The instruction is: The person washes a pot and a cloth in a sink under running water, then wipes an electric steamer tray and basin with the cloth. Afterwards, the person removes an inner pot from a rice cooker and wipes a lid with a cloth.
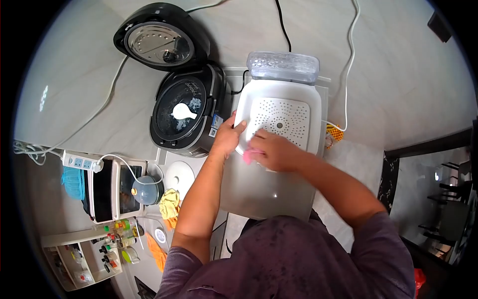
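In front of me is a white tray-like basin (315, 130) with a perforated plate (294, 112) set in it and a round hole in the plate's middle. My left hand (229, 134) grips the basin's left rim, thumb on top and the other fingers mostly hidden below. A pink cloth (249, 155) is bunched in my right hand (274, 149), which presses it at the basin's near left corner. Behind the basin lies a clear plastic container (284, 68) with droplets on its surface.
A rice cooker (194, 137) stands to the left, lid (162, 37) raised, a white scoop (182, 111) and rice bits inside. Further left are a yellow cloth (170, 202), a water jug (147, 190), a power strip (79, 161) and several bottles. Cords run along the wall.
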A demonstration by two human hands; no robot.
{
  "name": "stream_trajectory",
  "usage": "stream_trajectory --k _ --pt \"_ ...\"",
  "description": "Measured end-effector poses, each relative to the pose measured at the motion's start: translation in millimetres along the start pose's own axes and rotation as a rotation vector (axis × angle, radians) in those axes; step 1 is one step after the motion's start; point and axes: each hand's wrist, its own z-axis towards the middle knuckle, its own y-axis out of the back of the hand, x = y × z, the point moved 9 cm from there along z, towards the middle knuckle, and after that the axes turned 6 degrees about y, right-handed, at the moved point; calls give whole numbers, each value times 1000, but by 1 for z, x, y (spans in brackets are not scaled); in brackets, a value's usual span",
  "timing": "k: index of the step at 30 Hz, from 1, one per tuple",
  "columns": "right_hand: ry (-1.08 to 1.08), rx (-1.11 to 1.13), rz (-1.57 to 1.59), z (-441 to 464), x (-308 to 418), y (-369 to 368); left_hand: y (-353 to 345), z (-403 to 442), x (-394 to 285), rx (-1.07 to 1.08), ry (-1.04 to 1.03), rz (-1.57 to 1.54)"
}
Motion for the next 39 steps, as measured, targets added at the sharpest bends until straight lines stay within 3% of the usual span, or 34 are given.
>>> stream_trajectory --k 3,6,7,9,11,13,15,17,19,22,25,27,31,33,36,39 --pt "-88 180 -54 -36 -15 36 3 4 4 -94 -26 23" --pt "-85 44 84 -36 -21 53 -4 -7 4 -216 -20 -36" --pt "-194 -18 59 -27 -31 51 -5 -6 7 -208 -9 -72" --pt "-367 -121 11 5 -53 22 -4 -3 14 -191 9 -153" --pt "-314 -176 -43 38 -75 -38 5 15 45 -112 47 -351" --pt "-355 -172 35 27 -29 -15 -6 -3 24 -79 71 -407" --pt "-157 -98 94 11 -17 5 2 8 28 -149 -29 -276" --pt "-187 160 -52 -15 -21 26 2 7 18 -187 -92 -33" --pt "-239 412 -267 -40 -8 51 4 1 7 -202 -57 411" --pt "289 376 -486 -46 51 77 6 -5 -8 -241 -29 612" --pt "392 459 -584 -35 24 110 6 -5 -4 -233 -61 594" --pt "380 417 -666 -12 4 149 7 -2 -1 -233 -86 555" --pt "281 281 -664 -23 -5 136 9 1 11 -322 -68 499" --pt "289 310 -532 -45 15 89 9 -2 11 -313 -9 498" --pt "59 549 -481 -45 19 63 5 -3 10 -283 -6 475" --pt "-108 645 -786 -17 -9 86 7 -1 9 -267 -47 461"
